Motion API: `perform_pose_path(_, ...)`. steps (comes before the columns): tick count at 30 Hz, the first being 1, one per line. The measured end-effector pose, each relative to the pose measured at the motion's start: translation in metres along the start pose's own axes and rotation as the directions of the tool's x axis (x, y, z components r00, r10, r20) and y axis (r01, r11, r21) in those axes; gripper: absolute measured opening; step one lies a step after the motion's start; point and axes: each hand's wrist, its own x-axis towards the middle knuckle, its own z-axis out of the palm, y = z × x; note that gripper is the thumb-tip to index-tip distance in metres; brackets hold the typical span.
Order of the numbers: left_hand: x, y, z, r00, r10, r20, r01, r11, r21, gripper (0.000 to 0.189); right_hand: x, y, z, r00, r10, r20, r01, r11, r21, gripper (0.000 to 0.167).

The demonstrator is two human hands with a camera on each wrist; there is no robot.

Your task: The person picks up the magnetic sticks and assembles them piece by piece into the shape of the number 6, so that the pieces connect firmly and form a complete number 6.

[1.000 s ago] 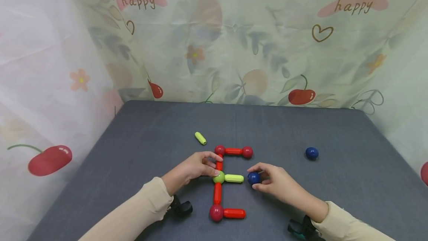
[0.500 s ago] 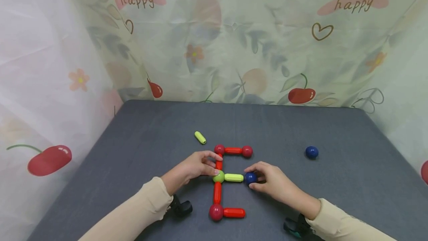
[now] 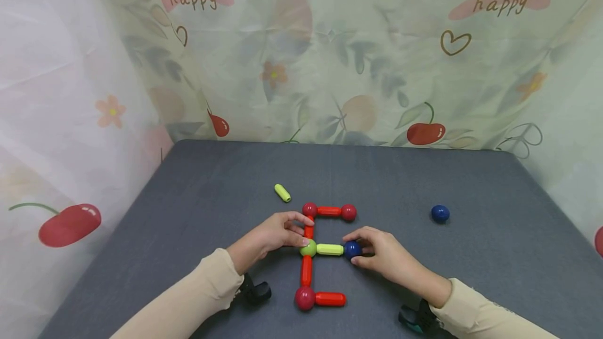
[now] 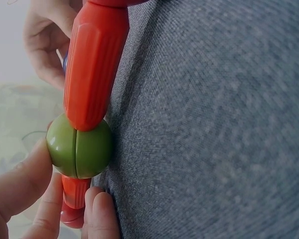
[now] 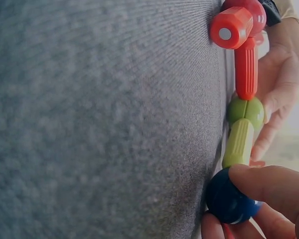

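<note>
A figure of balls and magnetic rods lies on the dark table, shaped like an E. My left hand (image 3: 278, 237) holds it at the middle, thumb against the green ball (image 4: 79, 147) and fingers round the upper red rod (image 4: 75, 191). From that ball a yellow-green rod (image 3: 330, 249) points right, its far end meeting a blue ball (image 5: 229, 198). My right hand (image 3: 383, 252) pinches this blue ball between thumb and fingers. Dark red balls mark the figure's top corner (image 3: 309, 210), top right end (image 3: 348, 212) and bottom corner (image 3: 304, 297); a lower red rod (image 3: 330, 298) ends bare.
A loose yellow-green rod (image 3: 282, 193) lies behind the figure. Farther right sits a second blue ball (image 3: 440, 214). The dark table (image 3: 226, 171) is bounded at the back and sides by a printed curtain (image 3: 330, 67).
My right hand has moved left with the blue ball, from a gap beside the yellow-green rod to contact with its end. The left hand has kept its place on the figure.
</note>
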Motion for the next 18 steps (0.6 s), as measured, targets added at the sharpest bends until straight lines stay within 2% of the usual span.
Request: perform_pose_path(18,-0.0011,0.0026,0.0013,1.000,-0.020,-0.010,0.020,1.000,0.013,0.036,0.0010,-0.0029,-0.0010,0.999,0.040,0.025,-0.040,0.999,0.000,0.036)
